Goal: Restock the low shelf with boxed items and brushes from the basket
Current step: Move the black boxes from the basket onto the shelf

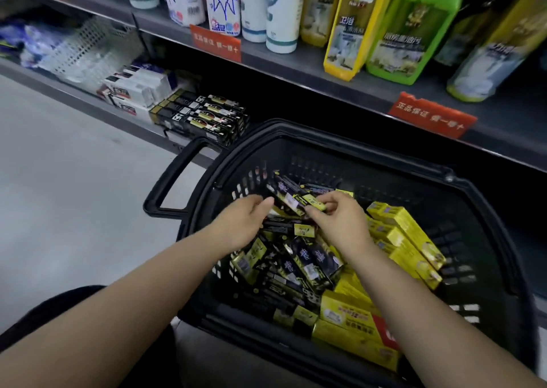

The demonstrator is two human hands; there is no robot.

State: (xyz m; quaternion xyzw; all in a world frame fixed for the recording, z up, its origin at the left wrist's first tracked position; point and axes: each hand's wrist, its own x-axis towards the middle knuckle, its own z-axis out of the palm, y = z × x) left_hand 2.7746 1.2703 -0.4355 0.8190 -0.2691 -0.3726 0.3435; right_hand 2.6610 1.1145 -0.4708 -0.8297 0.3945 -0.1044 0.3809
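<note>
The black slotted plastic basket [384, 186] looks matt and hard. Inside it, the slim black-and-gold cardboard boxes [307, 263] have a glossy sheen, as do the yellow cardboard boxes [405, 230] along its right wall. The dark grey shelf board [296, 70] above seems to be matt painted metal.

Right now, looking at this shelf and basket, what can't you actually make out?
All in the head view:
- Brushes: none visible; the piled boxes in the basket would cover any.
- Left hand: motion blur hides whether it grips the black box that the right hand pinches.
- Low shelf: its back is lost in shadow.
- Bottles: tops cut off by the upper edge.
</note>
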